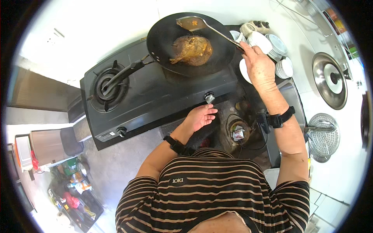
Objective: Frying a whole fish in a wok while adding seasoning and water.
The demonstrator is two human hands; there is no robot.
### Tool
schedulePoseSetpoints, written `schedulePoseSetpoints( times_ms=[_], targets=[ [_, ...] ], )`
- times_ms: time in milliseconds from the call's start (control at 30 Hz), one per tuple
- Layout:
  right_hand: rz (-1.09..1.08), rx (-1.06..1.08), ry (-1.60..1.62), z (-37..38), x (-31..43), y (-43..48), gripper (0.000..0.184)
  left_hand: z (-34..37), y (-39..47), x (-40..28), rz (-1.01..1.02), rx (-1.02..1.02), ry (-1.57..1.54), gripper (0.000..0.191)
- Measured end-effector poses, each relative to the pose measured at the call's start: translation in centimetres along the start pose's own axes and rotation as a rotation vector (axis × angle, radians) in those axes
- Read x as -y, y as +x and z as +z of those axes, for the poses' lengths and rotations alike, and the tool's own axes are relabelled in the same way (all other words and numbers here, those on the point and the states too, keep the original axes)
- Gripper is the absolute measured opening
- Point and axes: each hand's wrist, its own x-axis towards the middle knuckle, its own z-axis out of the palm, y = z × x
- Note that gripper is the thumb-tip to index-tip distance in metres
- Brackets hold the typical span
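A black wok (163, 38) stands on the right burner of a gas stove (163, 87), its long handle reaching left over the other burner. Inside lies a browned whole fish (193, 49) in dark sauce. My right hand (259, 65) is closed around the handle of a metal spatula (191, 24), whose blade is over the wok's far side with brown liquid and an orange bit on it. Just below the right stove knob (209, 98) is my left hand (203, 117), fingers loosely curled and apart, holding nothing. Whether it touches the knob is not clear.
Stacked white bowls and plates (276, 48) stand right of the wok, near small jars (253, 27). A metal lid (330, 81) and a perforated steamer plate (324, 137) hang on the right wall. The left burner (107, 87) has bare pan supports. Bags fill a crate (78, 206) at lower left.
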Motion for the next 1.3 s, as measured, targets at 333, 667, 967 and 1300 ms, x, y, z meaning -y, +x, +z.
schedulePoseSetpoints(
  times_ms=[333,667,967,1300],
  targets=[
    [0.010,0.110,-0.029,-0.9,1.0,-2.1,0.038,-0.3,2.7,1.6,0.050,0.008,-0.237,0.025],
    [0.074,0.124,0.049,-2.4,1.7,-2.9,0.043,0.0,3.3,2.0,0.081,-0.130,-0.205,0.022],
    [0.048,0.120,-0.024,-2.2,2.0,-3.5,0.039,0.0,3.4,2.1,0.140,-0.100,-0.192,0.025],
    [0.034,0.059,0.022,-2.2,2.6,-4.5,0.038,0.2,3.7,2.3,0.145,-0.147,-0.174,0.022]
  ],
)
